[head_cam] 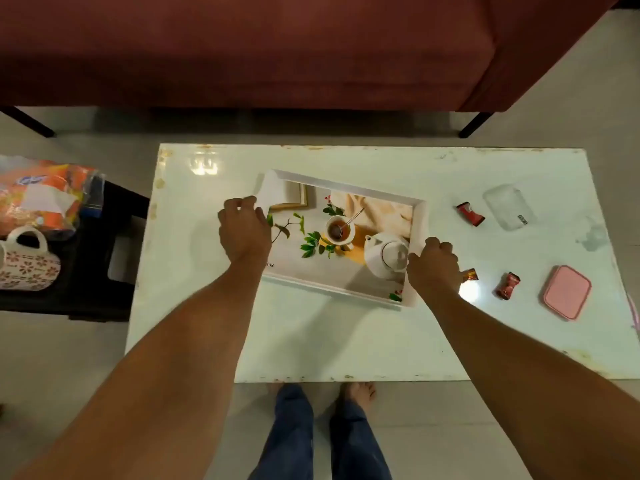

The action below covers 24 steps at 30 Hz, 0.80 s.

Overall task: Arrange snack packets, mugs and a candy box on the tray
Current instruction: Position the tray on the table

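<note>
A white-rimmed tray (343, 183) printed with a teapot picture lies slightly skewed on the white table (346, 337). My left hand (244, 230) grips its left edge and my right hand (433, 266) grips its right edge. Nothing lies on the tray. Right of it are three red candy wrappers: one at the back (470, 214), one half hidden by my right hand (470, 274), one further right (507, 285). A clear plastic box (509, 206) and a pink lid (567, 292) lie at the table's right end. A floral mug (29, 265) stands on a black stool at left.
The black stool (104, 244) at left also carries orange snack packets (41, 195) in plastic. A dark red sofa (277, 50) runs along the far side of the table. My feet and legs (325, 431) are at the table's near edge.
</note>
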Motion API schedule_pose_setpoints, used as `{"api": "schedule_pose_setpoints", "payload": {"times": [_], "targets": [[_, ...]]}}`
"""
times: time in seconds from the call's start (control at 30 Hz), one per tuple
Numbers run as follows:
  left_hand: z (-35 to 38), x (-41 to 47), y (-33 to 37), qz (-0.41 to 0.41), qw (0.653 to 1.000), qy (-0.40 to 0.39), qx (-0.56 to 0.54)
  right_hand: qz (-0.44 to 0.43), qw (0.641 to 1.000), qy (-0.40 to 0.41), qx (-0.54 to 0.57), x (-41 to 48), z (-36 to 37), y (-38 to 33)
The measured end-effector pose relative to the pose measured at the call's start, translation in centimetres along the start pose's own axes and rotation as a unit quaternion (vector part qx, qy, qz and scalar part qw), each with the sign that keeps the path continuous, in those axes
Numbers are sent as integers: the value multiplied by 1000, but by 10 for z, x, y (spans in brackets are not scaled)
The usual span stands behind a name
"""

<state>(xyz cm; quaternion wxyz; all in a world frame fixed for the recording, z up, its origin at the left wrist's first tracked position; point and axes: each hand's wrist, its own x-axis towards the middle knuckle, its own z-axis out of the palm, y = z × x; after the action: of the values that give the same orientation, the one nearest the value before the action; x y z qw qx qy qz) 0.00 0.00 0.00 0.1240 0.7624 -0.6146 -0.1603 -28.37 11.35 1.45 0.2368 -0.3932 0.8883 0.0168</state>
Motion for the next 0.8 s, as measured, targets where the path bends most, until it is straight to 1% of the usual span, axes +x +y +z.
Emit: {"api": "schedule_pose_setpoints", "payload": {"times": [0.07, 0.13, 0.23, 0.33, 0.53, 0.67, 0.8], "targets": [[4, 10, -5, -65, 997, -12, -37, 16, 1000, 9, 24, 7, 5, 0], [13, 20, -11, -109, 992, -34, -48, 30, 999, 18, 36, 15, 11, -1], [24, 24, -14, -116, 990, -57, -54, 80, 994, -8, 69, 25, 15, 1], [31, 27, -15, -135, 986, -57, -74, 100, 989, -40, 100, 33, 19, 5], [26, 24, -21, -222, 966, -53, -120, 70, 992, -13, 108, 46, 12, 2], [20, 8, -31, -228, 967, -30, -110, 43, 993, 7, 108, 52, 2, -6], [19, -7, -37, -233, 967, -28, -103, 28, 996, 4, 87, 56, -2, -9]]}}
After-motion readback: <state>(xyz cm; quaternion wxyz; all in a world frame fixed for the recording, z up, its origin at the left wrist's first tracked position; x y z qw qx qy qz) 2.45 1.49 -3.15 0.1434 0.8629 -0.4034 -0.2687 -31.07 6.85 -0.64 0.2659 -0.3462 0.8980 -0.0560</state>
